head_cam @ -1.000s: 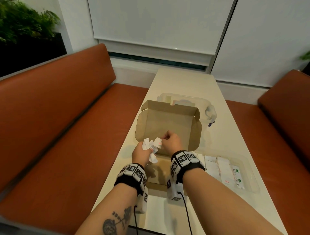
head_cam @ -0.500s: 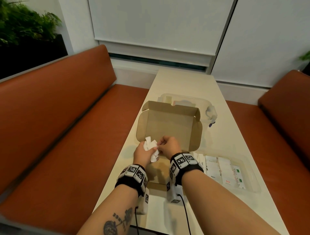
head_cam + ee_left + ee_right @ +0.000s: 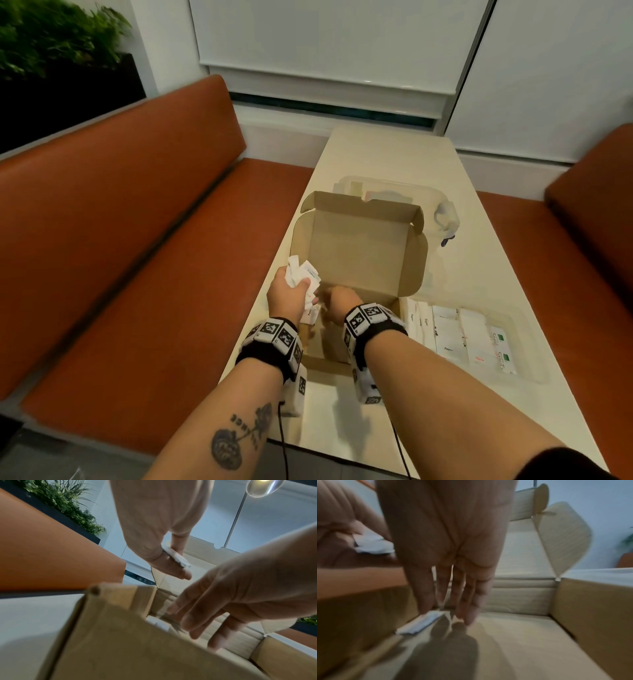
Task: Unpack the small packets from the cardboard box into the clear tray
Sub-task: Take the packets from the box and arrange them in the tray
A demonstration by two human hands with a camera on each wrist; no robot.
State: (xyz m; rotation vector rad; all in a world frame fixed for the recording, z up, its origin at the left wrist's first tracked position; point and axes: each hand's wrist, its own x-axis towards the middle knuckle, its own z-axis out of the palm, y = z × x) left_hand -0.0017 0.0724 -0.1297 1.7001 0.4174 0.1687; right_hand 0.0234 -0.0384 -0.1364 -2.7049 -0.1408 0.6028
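Observation:
The open cardboard box (image 3: 363, 253) sits on the table with its lid raised. My left hand (image 3: 291, 294) grips a bunch of small white packets (image 3: 303, 279) above the box's left wall; in the left wrist view the packets (image 3: 175, 556) show between thumb and fingers. My right hand (image 3: 339, 303) reaches down into the box with straight fingers (image 3: 471, 601) and holds nothing. One white packet (image 3: 421, 622) lies on the box floor by the left wall, just under those fingertips. The clear tray (image 3: 527, 346) stands right of the box with several packets (image 3: 459, 339) in it.
A clear lidded container (image 3: 438, 202) stands behind the box. Orange benches (image 3: 120, 257) run along both sides of the narrow pale table (image 3: 462, 267). The wristband cables (image 3: 282, 442) hang over the table's near edge.
My right hand has left the bunch in my left hand and dropped into the box. My left hand with its packets has shifted slightly left.

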